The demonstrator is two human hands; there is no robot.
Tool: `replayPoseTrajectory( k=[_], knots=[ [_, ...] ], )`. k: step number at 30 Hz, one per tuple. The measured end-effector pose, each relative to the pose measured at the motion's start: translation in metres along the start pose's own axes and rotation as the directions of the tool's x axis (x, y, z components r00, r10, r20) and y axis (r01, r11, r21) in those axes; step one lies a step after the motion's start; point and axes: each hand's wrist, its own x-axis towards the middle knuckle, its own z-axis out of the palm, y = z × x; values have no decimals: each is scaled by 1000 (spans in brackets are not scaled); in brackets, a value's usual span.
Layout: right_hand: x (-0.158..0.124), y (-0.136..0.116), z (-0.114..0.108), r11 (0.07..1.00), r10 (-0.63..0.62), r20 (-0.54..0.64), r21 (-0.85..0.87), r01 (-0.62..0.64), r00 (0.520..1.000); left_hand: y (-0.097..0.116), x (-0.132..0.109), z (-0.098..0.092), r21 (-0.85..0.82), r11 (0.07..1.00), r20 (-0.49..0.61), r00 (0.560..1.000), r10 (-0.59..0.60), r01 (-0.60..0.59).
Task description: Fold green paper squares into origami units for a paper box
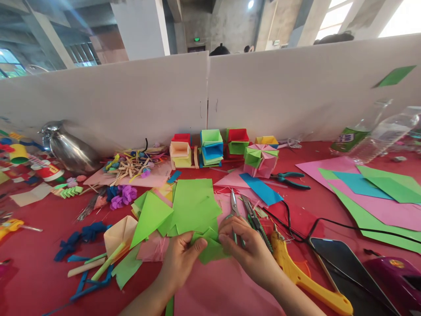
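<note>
My left hand and my right hand both pinch a small folded green paper piece low in the middle of the red table. It lies over a pink sheet. My left thumb presses on the paper's left edge. My right fingers curl down on its right edge. Just behind the folded piece sit larger green sheets and a green paper cone shape. Scissors lie right beside my right hand's fingertips.
A yellow glue gun, a phone and a black cable lie at the right. Folded paper boxes line the white partition. Teal pliers, plastic bottles, coloured sheets, a metal kettle and paper scraps surround the work spot.
</note>
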Motion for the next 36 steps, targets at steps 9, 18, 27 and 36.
replayPoseTrajectory(
  k=[9, 18, 27, 36],
  knots=[
    [-3, 0, 2, 998, 55, 37, -5, -55, 998, -2, -5, 2, 99, 994, 143, 989, 35, -50],
    [-4, -3, 7, 995, 84, 25, 50, -85, 996, -3, -6, 7, 63, 998, 147, 989, 8, -17],
    [-2, 1, 7, 997, 0, 10, -82, 1, 1000, -1, -4, 2, 43, 999, 66, 998, 24, -27],
    [-3, 1, 6, 986, -117, -24, -123, 114, 993, 2, -6, 3, 40, 996, 17, 997, 78, -78]
  ],
)
